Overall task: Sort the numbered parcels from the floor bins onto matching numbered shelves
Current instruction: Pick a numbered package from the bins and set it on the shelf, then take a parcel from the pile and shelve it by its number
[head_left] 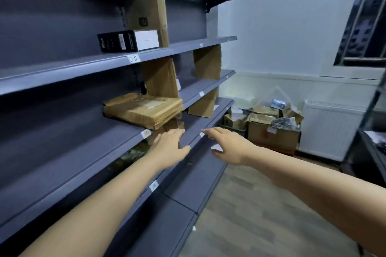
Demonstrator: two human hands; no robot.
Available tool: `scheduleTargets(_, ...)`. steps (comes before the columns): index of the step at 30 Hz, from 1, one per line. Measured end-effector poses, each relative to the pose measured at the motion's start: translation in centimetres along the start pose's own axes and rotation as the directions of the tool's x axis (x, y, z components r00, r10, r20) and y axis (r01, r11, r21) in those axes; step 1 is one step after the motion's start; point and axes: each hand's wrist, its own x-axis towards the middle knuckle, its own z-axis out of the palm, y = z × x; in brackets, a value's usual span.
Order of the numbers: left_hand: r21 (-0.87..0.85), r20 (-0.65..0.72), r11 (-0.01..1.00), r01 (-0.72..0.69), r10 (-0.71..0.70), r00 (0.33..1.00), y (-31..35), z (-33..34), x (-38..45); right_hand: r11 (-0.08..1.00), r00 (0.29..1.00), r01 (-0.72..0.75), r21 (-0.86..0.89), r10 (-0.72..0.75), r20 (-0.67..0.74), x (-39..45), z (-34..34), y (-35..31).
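Note:
A flat brown cardboard parcel (144, 109) lies on a grey shelf (83, 144), overhanging its front edge above a small white number label (146, 133). My left hand (170, 145) hangs open just below and in front of that parcel, fingers straight, holding nothing. To its right my right hand (226, 145) is open too, fingers stretched toward the shelf edge, empty. One shelf higher sits a black and white box (128, 40) above another label (133, 58). Upright cardboard dividers (160, 78) split the shelves.
A pile of cardboard boxes and bags (269, 123) fills the far corner on the floor beside a white radiator (332, 129). A second rack (373, 131) edges in at the right. Wooden floor (261, 204) stretches between the racks. Lower shelves carry more labels (154, 185).

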Motion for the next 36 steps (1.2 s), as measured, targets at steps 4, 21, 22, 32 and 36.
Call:
scheduleTargets(4, -0.013, 0.08, 0.994, -0.113, 0.114, 0.99, 2.7, 3.2, 8.2, 0.989, 0.992, -0.129, -0.07, 0.129, -0.006, 1.7, -0.1, 7.2)
scheduleTargets(21, 0.012, 0.266, 0.876, -0.482, 0.462, 0.846, 12.7, 11.3, 41.3, 0.847, 0.855, -0.516, -0.127, 0.517, -0.026, 10.6, -2.1, 33.7)
scheduleTargets(22, 0.015, 0.266, 0.869, -0.495, 0.474, 0.84, 13.4, 12.0, 43.0, 0.844, 0.853, -0.521, -0.129, 0.522, -0.026, 11.2, -2.1, 35.5)
scheduleTargets(32, -0.011, 0.248, 0.859, -0.511, 0.498, 0.831, 23.3, 16.5, 61.8, 0.862, 0.871, -0.488, -0.138, 0.491, -0.014, 19.6, -4.8, 55.9)
scheduleTargets(36, -0.019, 0.289, 0.863, -0.505, 0.488, 0.823, 25.3, 19.3, 67.9, 0.868, 0.873, -0.484, -0.113, 0.488, 0.012, 22.9, -5.1, 62.7)
